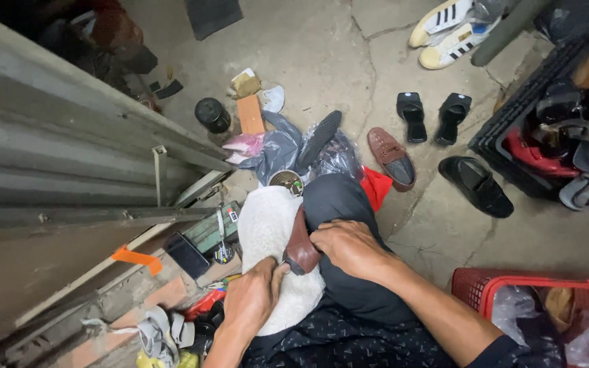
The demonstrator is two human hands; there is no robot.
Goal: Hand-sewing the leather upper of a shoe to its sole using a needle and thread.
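— While both hands crowd low centre of the frame, where's the brown shoe [302, 244]?

— Between them, on the white cloth [267, 232] over the knee, long axis running up-frame, slightly tilted. Right hand [350, 247] lies on its right edge, fingers curled against it; left hand [257, 294] pinches the near end from below.

— Which is nearer?

— Both touching. Nothing blocks them.

— Beyond?

— A small tin [285, 181] just above the cloth, grey plastic bags [277, 151], another brown shoe [390, 157], a black shoe [475, 185] at right, black sandals [433, 116], white sneakers [448, 31] at top.
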